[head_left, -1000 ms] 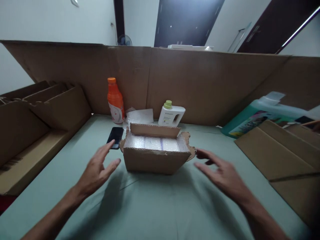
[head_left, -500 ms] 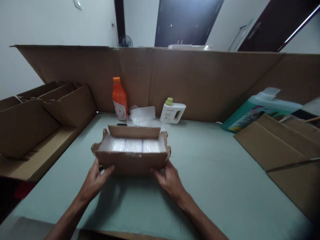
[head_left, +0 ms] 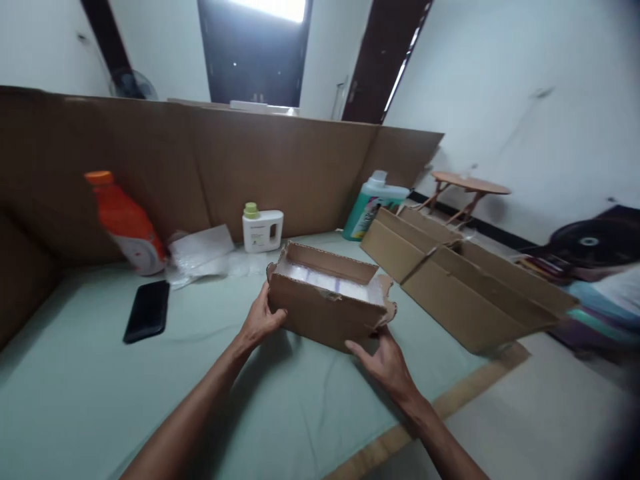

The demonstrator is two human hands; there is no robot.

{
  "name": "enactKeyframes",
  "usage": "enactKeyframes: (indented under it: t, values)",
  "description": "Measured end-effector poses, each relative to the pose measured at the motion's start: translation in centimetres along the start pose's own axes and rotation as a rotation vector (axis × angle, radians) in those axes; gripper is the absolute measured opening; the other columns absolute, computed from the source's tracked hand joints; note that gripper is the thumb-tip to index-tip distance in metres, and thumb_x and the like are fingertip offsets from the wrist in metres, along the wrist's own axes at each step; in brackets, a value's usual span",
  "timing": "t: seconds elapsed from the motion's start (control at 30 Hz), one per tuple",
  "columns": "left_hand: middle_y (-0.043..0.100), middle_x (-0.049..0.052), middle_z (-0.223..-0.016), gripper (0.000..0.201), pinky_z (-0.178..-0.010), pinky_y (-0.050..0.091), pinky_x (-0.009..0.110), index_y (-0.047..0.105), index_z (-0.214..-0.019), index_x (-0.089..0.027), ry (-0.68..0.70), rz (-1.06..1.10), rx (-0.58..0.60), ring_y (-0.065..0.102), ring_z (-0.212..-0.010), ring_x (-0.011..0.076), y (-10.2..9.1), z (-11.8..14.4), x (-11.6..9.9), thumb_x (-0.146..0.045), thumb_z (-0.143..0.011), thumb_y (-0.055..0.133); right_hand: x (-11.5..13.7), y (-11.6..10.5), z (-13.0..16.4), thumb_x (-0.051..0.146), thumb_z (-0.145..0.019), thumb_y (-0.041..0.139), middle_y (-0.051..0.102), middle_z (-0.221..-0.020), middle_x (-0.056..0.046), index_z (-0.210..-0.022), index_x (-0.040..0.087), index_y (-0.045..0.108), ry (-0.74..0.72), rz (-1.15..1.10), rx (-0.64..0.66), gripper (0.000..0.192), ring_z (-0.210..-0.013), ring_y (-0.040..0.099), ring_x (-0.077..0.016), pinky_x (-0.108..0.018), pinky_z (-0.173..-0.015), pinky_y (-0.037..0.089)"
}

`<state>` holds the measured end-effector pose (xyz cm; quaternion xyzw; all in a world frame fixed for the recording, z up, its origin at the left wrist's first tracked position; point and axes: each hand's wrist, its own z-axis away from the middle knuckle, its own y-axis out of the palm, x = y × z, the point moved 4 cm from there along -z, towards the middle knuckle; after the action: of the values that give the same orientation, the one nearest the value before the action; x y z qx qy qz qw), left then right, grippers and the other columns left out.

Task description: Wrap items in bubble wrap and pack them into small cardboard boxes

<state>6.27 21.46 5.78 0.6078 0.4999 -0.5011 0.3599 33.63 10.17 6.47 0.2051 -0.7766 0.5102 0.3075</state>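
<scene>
Far to the left of our hands stands an orange bottle (head_left: 125, 223), with a black phone (head_left: 147, 311) lying nearer. Our left hand (head_left: 261, 320) clasps the left end of the small cardboard box (head_left: 327, 305) (open, bubble wrap (head_left: 325, 281) inside); our right hand (head_left: 384, 360) grips its lower right corner. Beyond sits a white bottle (head_left: 262, 229); rightward, a large open carton (head_left: 465, 287).

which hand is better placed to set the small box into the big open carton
Right, probably. The right hand grips the small box at the corner nearest the big carton, which lies on that side. The left hand holds the far end, toward the phone.
</scene>
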Motion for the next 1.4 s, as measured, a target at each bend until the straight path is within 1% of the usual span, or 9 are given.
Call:
enactKeyframes:
  t: [0.13,0.27,0.37,0.5,0.6,0.77,0.87,0.97,1.4]
  values:
    - [0.065,0.010,-0.127,0.071,-0.100,0.049,0.038,0.048,-0.134,-0.015,0.011,0.007,0.051,0.061,-0.116,0.0270,3.1,-3.0,0.5,-0.026,-0.065,0.059,-4.7,-0.7,-1.3,0.065,-0.059,0.082,0.062,-0.133,-0.018,-0.139,0.021,0.045,0.045,-0.238,0.071,0.098,-0.118,0.061,-0.0376,-0.051,-0.097,0.052]
    - [0.067,0.011,-0.126,0.067,-0.100,0.051,0.039,0.050,-0.133,-0.014,0.004,-0.026,0.043,0.063,-0.116,0.0267,4.7,-4.5,1.0,-0.026,-0.067,0.057,-6.1,0.3,-3.0,0.072,-0.057,0.082,0.063,-0.132,-0.019,-0.138,0.019,0.049,0.022,-0.475,0.155,0.102,-0.124,0.058,-0.0386,-0.052,-0.100,0.051]
    - [0.058,0.014,-0.141,0.072,-0.108,0.046,0.043,0.041,-0.143,-0.015,-0.008,-0.081,-0.002,0.056,-0.130,0.0282,5.6,-5.2,2.3,-0.027,-0.074,0.055,-6.3,0.7,-3.5,0.060,-0.060,0.086,0.065,-0.130,-0.018,-0.139,0.019,0.046,0.021,-0.477,0.043,0.097,-0.119,0.062,-0.0362,-0.052,-0.097,0.053]
    - [0.036,0.019,-0.160,0.085,-0.122,0.026,0.055,0.028,-0.154,-0.016,-0.019,-0.213,-0.098,0.031,-0.150,0.0343,6.4,-4.3,4.7,-0.034,-0.079,0.063,-7.8,-0.1,-5.6,0.053,-0.062,0.085,0.065,-0.128,-0.014,-0.145,0.022,0.036,0.069,-0.369,-0.173,0.101,-0.107,0.067,-0.0297,-0.045,-0.090,0.057]
    - [0.040,0.021,-0.156,0.076,-0.122,0.023,0.059,0.040,-0.149,-0.013,0.009,-0.307,-0.114,0.031,-0.149,0.0367,6.7,-1.9,6.1,-0.030,-0.078,0.064,-9.7,-1.6,-9.1,0.053,-0.061,0.082,0.056,-0.140,-0.016,-0.150,0.020,0.030,0.104,-0.250,-0.332,0.109,-0.113,0.064,-0.0295,-0.045,-0.094,0.055]
    - [0.057,0.018,-0.141,0.051,-0.118,0.030,0.063,0.063,-0.129,-0.015,0.109,-0.446,-0.114,0.043,-0.140,0.0367,6.6,0.7,7.4,-0.025,-0.079,0.058,-12.3,-3.2,-13.9,0.050,-0.064,0.080,0.042,-0.153,-0.022,-0.153,0.012,0.024,0.129,-0.130,-0.481,0.111,-0.140,0.043,-0.0325,-0.047,-0.116,0.035]
    - [0.062,0.018,-0.134,0.042,-0.115,0.035,0.066,0.070,-0.118,-0.015,0.152,-0.490,-0.115,0.048,-0.136,0.0384,6.6,0.6,7.7,-0.025,-0.079,0.058,-13.3,-2.7,-14.3,0.049,-0.066,0.078,0.038,-0.155,-0.025,-0.152,0.008,0.027,0.156,-0.086,-0.537,0.107,-0.144,0.036,-0.0349,-0.049,-0.119,0.029]
    - [0.065,0.017,-0.130,0.038,-0.111,0.040,0.066,0.072,-0.113,-0.015,0.186,-0.518,-0.118,0.051,-0.133,0.0384,6.6,0.5,7.7,-0.025,-0.079,0.057,-14.2,-1.7,-13.5,0.048,-0.068,0.076,0.040,-0.153,-0.027,-0.148,0.005,0.033,0.178,-0.067,-0.565,0.100,-0.143,0.038,-0.0360,-0.050,-0.119,0.028]
    - [0.067,0.015,-0.124,0.033,-0.108,0.045,0.065,0.073,-0.106,-0.018,0.228,-0.598,-0.121,0.053,-0.130,0.0375,6.6,0.6,7.4,-0.024,-0.080,0.054,-15.3,0.1,-13.8,0.052,-0.068,0.072,0.057,-0.132,-0.024,-0.133,0.011,0.046,0.268,-0.106,-0.632,0.081,-0.123,0.055,-0.0341,-0.051,-0.104,0.046]
